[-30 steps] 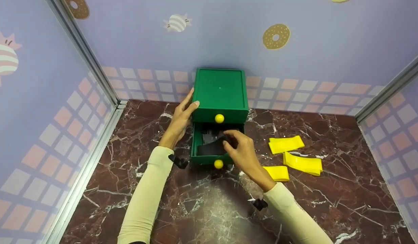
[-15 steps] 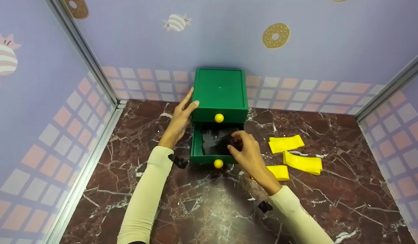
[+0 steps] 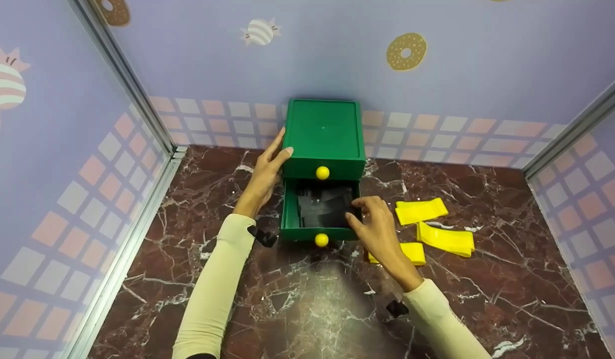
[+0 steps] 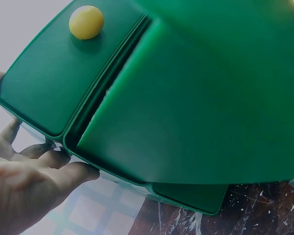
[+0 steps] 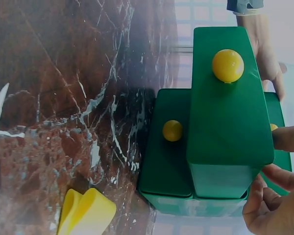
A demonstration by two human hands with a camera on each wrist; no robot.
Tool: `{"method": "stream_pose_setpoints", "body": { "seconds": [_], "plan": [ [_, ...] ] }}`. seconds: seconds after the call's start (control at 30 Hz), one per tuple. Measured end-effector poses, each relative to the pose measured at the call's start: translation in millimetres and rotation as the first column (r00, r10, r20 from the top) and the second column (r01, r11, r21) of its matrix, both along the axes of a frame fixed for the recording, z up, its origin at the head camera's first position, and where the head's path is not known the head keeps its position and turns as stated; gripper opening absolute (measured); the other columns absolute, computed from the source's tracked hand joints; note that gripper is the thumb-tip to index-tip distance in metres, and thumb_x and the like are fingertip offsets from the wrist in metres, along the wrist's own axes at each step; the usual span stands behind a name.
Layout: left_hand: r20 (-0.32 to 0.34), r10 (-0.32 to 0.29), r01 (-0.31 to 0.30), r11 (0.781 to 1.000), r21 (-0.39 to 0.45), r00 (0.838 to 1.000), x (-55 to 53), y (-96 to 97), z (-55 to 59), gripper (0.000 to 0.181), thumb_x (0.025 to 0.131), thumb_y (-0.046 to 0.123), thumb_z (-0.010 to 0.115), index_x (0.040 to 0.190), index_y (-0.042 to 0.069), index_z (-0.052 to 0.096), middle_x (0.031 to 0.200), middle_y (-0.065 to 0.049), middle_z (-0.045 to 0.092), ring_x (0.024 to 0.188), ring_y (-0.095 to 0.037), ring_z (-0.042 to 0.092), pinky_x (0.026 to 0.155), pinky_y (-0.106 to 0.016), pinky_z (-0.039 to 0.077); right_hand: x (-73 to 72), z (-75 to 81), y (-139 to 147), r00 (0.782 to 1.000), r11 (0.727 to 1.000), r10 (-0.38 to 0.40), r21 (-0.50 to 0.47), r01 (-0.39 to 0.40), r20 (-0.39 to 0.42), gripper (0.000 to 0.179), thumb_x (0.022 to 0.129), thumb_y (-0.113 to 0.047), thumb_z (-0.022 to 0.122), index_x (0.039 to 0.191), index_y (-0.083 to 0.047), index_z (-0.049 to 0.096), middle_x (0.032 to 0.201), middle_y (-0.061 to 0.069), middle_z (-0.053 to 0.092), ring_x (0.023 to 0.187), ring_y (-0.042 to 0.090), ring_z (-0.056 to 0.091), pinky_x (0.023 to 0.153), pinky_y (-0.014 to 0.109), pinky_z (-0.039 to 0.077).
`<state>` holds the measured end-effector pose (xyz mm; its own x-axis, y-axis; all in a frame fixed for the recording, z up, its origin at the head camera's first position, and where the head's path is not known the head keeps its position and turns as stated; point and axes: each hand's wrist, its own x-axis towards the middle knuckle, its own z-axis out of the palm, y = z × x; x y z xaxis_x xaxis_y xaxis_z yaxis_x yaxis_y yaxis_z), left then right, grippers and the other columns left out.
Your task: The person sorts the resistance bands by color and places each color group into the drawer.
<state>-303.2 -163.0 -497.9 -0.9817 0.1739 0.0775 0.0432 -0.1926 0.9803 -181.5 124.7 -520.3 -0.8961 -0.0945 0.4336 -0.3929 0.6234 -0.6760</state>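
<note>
A green drawer cabinet with round yellow knobs stands against the back wall. Its middle drawer is pulled out, with flat black bands lying in it. My left hand rests along the cabinet's left side, thumb at the top front edge; in the left wrist view its fingers lie against the side wall. Over the drawer's right rim is my right hand, thumb and forefinger apart beside the bands. The right wrist view has this hand at the pulled-out drawer, no band visible between its fingers.
Yellow looped bands lie on the brown marble-patterned surface right of the cabinet, one partly behind my right wrist. Below the pulled-out drawer is a closed one. Patterned panels with metal corner rails enclose the space.
My right hand has let go of a black band and drawn back to the right, to the drawer's rim. The bands now lie flatter in the drawer. My left hand has stayed put.
</note>
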Motion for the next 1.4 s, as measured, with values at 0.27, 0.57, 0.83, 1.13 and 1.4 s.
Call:
{"method": "stream_pose_setpoints", "body": {
  "seconds": [0.27, 0.57, 0.83, 1.13, 1.4],
  "plan": [
    [0.002, 0.013, -0.013, 1.000, -0.011, 1.000, -0.1, 1.0, 0.9, 0.071, 0.110, 0.042, 0.069, 0.173, 0.042, 0.037, 0.180, -0.002, 0.031, 0.088, -0.010, 0.062, 0.069, -0.028, 0.049, 24.3, -1.0, 7, 0.992, 0.994, 0.067, -0.080, -0.076, -0.109, 0.018, 0.096, 0.001, 0.084, 0.113, 0.000, 0.077, 0.104, 0.017, 0.071, 0.088, 0.034, 0.064, 0.076, 0.037, 0.052],
    [0.001, 0.013, -0.013, 1.000, 0.000, 1.000, -0.1, -1.0, 0.0, 0.071, 0.110, 0.042, 0.069, 0.172, 0.043, 0.037, 0.180, -0.001, 0.029, 0.094, -0.016, 0.065, 0.073, -0.032, 0.049, 45.5, -6.6, 2, 0.981, 0.976, 0.153, -0.140, -0.169, -0.121, 0.016, 0.095, 0.005, 0.083, 0.110, 0.000, 0.078, 0.102, 0.007, 0.075, 0.083, 0.015, 0.069, 0.067, 0.034, 0.058],
    [-0.030, 0.005, -0.005, 1.000, -0.002, 1.000, 0.5, -2.1, -0.1, 0.072, 0.111, 0.041, 0.068, 0.174, 0.037, 0.034, 0.160, -0.006, 0.058, 0.053, -0.010, 0.020, 0.054, -0.026, 0.026, 51.3, -24.3, -9, 0.972, 0.960, 0.201, -0.175, -0.220, -0.119, 0.016, 0.092, 0.009, 0.082, 0.107, 0.003, 0.078, 0.096, 0.007, 0.076, 0.078, 0.017, 0.070, 0.064, 0.035, 0.061],
    [-0.020, 0.015, -0.015, 1.000, -0.017, 1.000, 0.0, 0.1, 1.1, 0.070, 0.110, 0.042, 0.069, 0.172, 0.042, 0.037, 0.175, -0.003, 0.039, 0.058, -0.009, 0.028, 0.060, -0.030, 0.030, 48.6, -44.8, -23, 0.987, 0.972, 0.147, -0.194, -0.131, 0.068, 0.019, 0.097, -0.006, 0.085, 0.112, 0.005, 0.081, 0.093, 0.009, 0.081, 0.076, 0.015, 0.075, 0.068, 0.028, 0.063],
    [-0.013, 0.006, -0.006, 1.000, 0.007, 1.000, 0.9, 0.2, 0.8, 0.071, 0.111, 0.041, 0.068, 0.174, 0.039, 0.036, 0.175, -0.003, 0.038, 0.074, -0.011, 0.054, 0.071, -0.027, 0.047, 45.5, -47.8, -36, 0.964, 0.957, 0.137, -0.283, -0.069, 0.228, 0.023, 0.100, -0.021, 0.085, 0.107, 0.001, 0.084, 0.092, 0.008, 0.083, 0.068, 0.030, 0.078, 0.068, 0.027, 0.063]
  ]
}}
